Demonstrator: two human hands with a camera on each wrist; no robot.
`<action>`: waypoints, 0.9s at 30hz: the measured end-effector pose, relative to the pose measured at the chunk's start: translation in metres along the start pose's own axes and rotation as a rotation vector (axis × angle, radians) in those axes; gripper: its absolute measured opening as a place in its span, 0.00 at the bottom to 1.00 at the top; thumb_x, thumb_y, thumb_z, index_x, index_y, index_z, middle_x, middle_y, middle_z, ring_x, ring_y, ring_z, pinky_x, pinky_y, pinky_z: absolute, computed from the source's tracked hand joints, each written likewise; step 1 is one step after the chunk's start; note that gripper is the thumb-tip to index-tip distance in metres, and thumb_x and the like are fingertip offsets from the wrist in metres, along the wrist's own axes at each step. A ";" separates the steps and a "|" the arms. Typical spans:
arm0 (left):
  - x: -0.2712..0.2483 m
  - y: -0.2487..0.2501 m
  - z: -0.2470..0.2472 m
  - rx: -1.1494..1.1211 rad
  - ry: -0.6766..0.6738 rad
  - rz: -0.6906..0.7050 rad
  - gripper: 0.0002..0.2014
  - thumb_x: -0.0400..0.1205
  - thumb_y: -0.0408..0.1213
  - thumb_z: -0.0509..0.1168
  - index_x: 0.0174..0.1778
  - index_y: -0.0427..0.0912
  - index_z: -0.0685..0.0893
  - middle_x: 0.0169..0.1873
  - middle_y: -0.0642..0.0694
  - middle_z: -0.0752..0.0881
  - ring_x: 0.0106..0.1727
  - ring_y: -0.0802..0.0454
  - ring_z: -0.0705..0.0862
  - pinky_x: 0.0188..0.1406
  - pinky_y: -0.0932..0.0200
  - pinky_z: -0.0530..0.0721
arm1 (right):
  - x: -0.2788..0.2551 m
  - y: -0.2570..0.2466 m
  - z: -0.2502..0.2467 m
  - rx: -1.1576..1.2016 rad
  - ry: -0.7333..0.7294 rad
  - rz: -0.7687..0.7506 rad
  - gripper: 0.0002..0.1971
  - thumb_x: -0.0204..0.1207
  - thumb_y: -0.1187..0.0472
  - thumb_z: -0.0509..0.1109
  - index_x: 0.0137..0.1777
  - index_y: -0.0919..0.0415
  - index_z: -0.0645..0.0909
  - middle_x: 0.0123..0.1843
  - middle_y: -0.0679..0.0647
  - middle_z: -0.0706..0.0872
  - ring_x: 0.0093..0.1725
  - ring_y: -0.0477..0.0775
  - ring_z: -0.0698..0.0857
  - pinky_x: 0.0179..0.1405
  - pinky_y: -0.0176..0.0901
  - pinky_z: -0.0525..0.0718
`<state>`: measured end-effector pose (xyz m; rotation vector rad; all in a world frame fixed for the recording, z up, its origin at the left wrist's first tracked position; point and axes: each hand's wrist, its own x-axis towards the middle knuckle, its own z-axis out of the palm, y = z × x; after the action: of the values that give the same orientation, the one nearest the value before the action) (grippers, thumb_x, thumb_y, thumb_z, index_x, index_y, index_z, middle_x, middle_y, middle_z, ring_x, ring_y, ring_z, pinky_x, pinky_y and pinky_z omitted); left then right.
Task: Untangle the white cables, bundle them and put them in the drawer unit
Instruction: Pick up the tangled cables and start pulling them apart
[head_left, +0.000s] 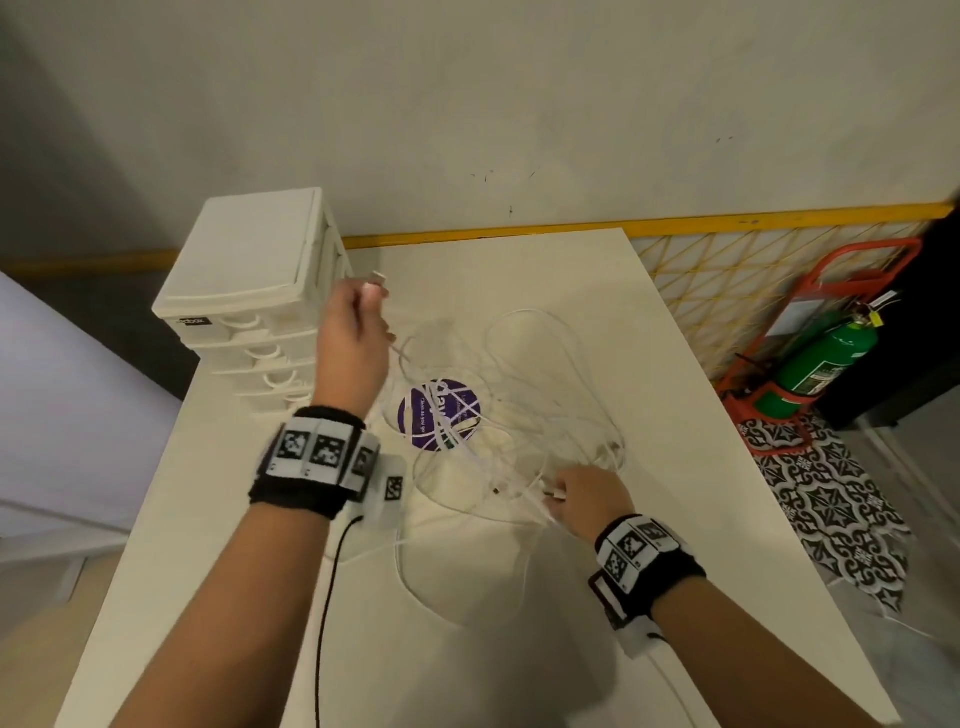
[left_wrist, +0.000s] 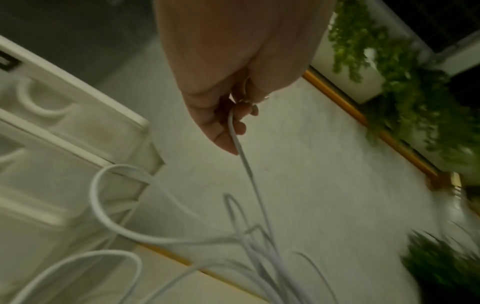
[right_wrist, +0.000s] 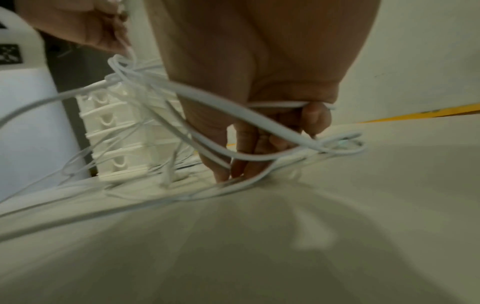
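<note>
A tangle of thin white cables (head_left: 524, 410) sprawls over the middle of the white table (head_left: 649, 322). My left hand (head_left: 358, 322) is raised above the table beside the drawer unit and pinches one cable (left_wrist: 241, 152) near its plug, which sticks out past the fingertips. That cable runs down taut into the tangle. My right hand (head_left: 582, 493) is low at the tangle's near edge, fingers curled round a cable strand (right_wrist: 280, 105) with more loops (right_wrist: 213, 107) draped over it. The white drawer unit (head_left: 249, 291) stands at the table's back left corner, its drawers closed.
A purple round sticker (head_left: 439, 413) lies under the cables. A black cord (head_left: 332, 587) runs from my left wristband. Right of the table, on patterned floor, a green fire extinguisher (head_left: 815, 369) stands in a red stand. A wall lies behind the table.
</note>
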<state>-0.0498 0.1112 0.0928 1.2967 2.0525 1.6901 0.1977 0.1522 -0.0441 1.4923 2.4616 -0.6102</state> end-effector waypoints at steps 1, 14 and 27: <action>0.005 -0.003 -0.008 -0.020 0.033 -0.020 0.08 0.88 0.36 0.51 0.53 0.40 0.74 0.39 0.46 0.80 0.33 0.55 0.79 0.37 0.64 0.82 | 0.000 0.006 -0.002 0.019 0.005 0.016 0.14 0.75 0.51 0.63 0.50 0.62 0.82 0.49 0.57 0.87 0.49 0.58 0.85 0.44 0.43 0.78; -0.046 -0.030 0.028 0.050 -0.356 0.031 0.05 0.87 0.36 0.55 0.47 0.44 0.74 0.28 0.50 0.81 0.34 0.38 0.83 0.38 0.47 0.81 | 0.001 0.019 -0.043 0.391 0.239 0.019 0.04 0.73 0.61 0.69 0.47 0.57 0.80 0.41 0.55 0.88 0.44 0.57 0.85 0.43 0.46 0.81; -0.021 -0.048 0.003 -0.043 -0.086 -0.176 0.09 0.88 0.43 0.53 0.48 0.44 0.75 0.31 0.52 0.75 0.31 0.52 0.73 0.35 0.54 0.75 | -0.003 0.007 -0.088 0.993 0.505 -0.020 0.09 0.83 0.59 0.58 0.52 0.55 0.81 0.27 0.53 0.83 0.25 0.46 0.82 0.30 0.32 0.80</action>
<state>-0.0590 0.1000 0.0422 1.1188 2.0055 1.5659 0.2095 0.1914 0.0338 2.1368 2.6390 -1.8508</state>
